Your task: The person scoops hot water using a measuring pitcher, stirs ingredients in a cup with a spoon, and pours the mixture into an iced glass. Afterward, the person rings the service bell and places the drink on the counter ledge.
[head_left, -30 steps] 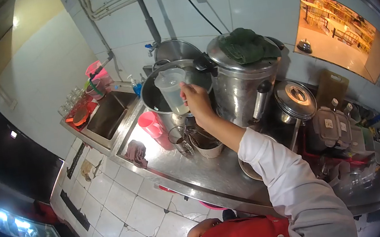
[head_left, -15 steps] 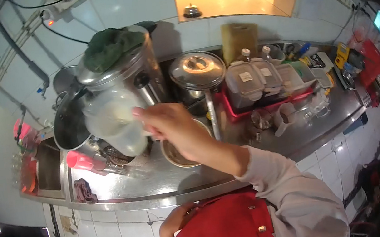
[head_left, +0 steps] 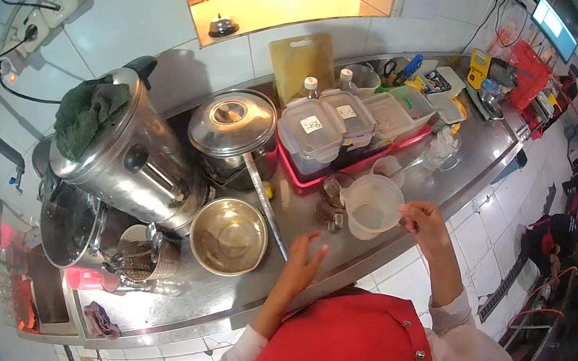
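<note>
My right hand [head_left: 424,222] grips the handle of a translucent plastic jug [head_left: 373,206], which is over the front of the steel counter. A little pale liquid seems to lie in the jug. My left hand [head_left: 300,265] is over the counter's front edge with its fingers apart, between the steel bowl [head_left: 229,236] and the jug. Just behind and left of the jug are a small dark glass jar [head_left: 334,186] and a clear cup [head_left: 387,167]. Lidded plastic boxes [head_left: 310,131] sit in a red tray [head_left: 296,179] behind them.
A tall steel urn [head_left: 148,162] with a green cloth [head_left: 88,115] on its lid stands back left, beside a large open pot [head_left: 72,227]. A lidded pan [head_left: 232,126] has its long handle pointing forward. Pink cups [head_left: 90,278] and a rag [head_left: 101,321] lie left. A person [head_left: 552,237] is far right.
My right hand has carried the jug rightward from the large pot to beside the jar and clear cup. My left hand has risen from beside the apron to over the counter edge. The view has swung right.
</note>
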Demonstrator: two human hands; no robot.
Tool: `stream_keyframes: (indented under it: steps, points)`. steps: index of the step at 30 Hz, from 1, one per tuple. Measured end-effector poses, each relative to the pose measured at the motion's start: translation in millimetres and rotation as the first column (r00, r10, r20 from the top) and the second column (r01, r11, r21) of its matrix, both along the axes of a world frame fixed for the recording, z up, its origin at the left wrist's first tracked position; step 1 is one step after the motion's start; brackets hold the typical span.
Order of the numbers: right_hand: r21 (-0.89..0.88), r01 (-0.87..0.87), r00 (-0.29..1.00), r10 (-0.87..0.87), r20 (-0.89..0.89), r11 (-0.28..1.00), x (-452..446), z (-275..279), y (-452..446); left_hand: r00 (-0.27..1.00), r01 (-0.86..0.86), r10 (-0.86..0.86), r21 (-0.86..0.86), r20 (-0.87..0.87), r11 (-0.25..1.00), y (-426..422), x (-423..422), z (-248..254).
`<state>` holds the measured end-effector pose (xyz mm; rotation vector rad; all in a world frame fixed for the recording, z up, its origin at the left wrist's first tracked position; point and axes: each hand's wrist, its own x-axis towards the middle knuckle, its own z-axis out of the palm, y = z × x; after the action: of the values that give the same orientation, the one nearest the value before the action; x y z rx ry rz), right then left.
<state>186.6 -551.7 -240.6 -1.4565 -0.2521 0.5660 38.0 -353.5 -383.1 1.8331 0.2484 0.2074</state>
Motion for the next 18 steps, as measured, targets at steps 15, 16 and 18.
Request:
stream_keyframes:
  steps: [15,16,18]
  points:
    - [-0.41,-0.024,0.979,0.104,0.174,0.912,51.5,-22.5,4.7,0.997,-0.051,0.035,-0.228,-0.073,0.972,-31.7,67.1,-9.9]
    - [-0.438,-0.018,0.97,0.122,0.211,0.899,53.4,-23.3,4.8,0.996,-0.061,0.044,-0.217,-0.081,0.974,-31.7,66.9,-8.3]
    - [-0.483,-0.015,0.956,0.154,0.251,0.875,57.8,-24.6,5.1,0.994,-0.062,0.042,-0.202,-0.1,0.977,-29.5,66.5,-9.1]
